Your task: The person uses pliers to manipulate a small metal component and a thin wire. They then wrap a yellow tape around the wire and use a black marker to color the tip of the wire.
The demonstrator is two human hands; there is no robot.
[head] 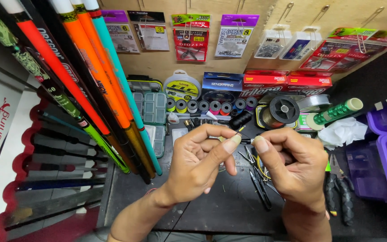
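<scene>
Above the dark table (211, 210), your left hand (198, 163) and right hand (292, 166) meet, each pinching one end of a small black piece (246, 140). You seem mid-assembly; next calls for steady, fine fingertip control. Scissors (260, 190) lie below.

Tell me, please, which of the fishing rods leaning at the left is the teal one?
It is the rightmost rod in the bundle, next to two orange ones; the others are orange, red, black or green.
</scene>
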